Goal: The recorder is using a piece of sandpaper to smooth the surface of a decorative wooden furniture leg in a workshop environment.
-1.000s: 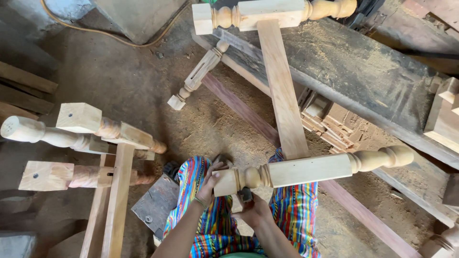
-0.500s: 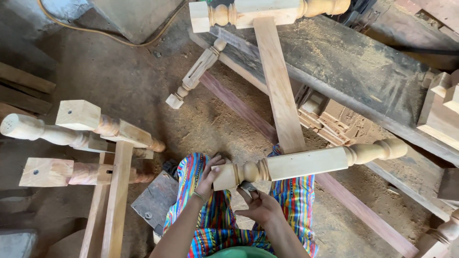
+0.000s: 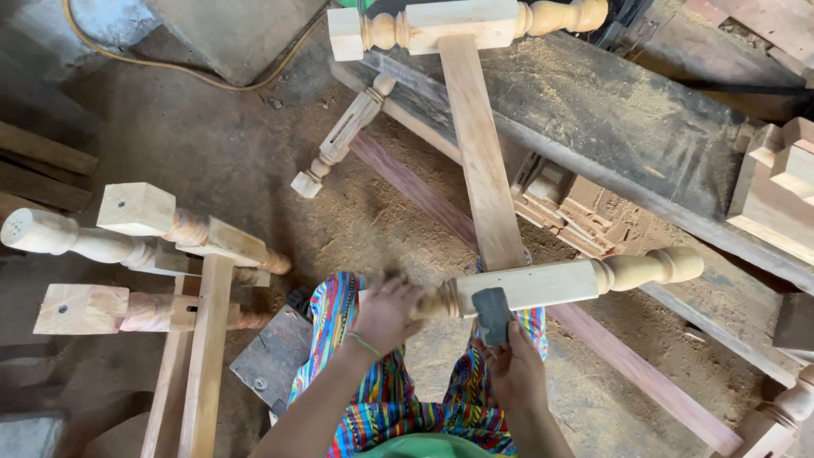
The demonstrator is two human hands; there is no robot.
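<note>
Beyond both hands, a long dusty plank (image 3: 644,161) crosses the sawdust floor, with a pale wooden frame (image 3: 479,144) leaning over it toward the person. Well to the left of the left hand stands another frame of 2 turned legs (image 3: 144,246). Across the person's lap, over a striped multicoloured skirt (image 3: 339,314), lies a pale turned wooden leg (image 3: 560,280). The left hand (image 3: 386,309) is wrapped around its rounded near end, fingers curled tight. The right hand (image 3: 513,365), just below the leg's square section, pinches a small dark grey sanding piece (image 3: 492,312) flat against the wood.
</note>
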